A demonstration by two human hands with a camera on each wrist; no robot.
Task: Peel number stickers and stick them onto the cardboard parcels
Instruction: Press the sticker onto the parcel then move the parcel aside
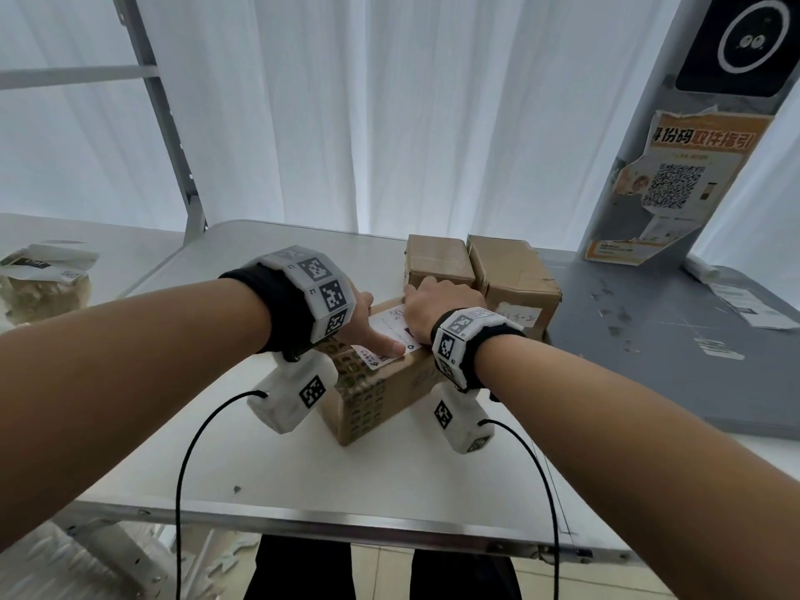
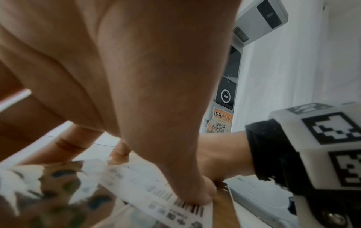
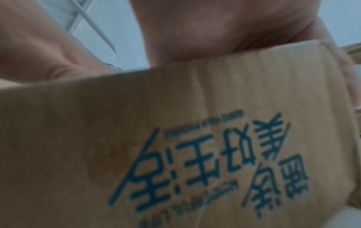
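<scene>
Head view: a cardboard box stands on a white table, one corner turned toward the person. A white label lies on its top face. The left hand reaches in from the left and its thumb is laid out straight, pressing flat on the near part of the label; its other fingers are hidden behind the wrist band. The right hand rests palm down on the far part of the label and the box top, fingers pointing away. Whether those fingers are straight or bent over the far edge cannot be told here. 2 more boxes stand side by side, touching, just behind the hands. A grey stand with an orange poster rises at the right, and a bag sits well apart at the far left.

Left wrist view: the left hand fills the frame, and its thumb tip presses down on the label just above a barcode. The right hand rests on the box beyond it.

Right wrist view: blurred. The box side with blue print fills the frame, and the right hand lies on its top edge. The grip cannot be read.
</scene>
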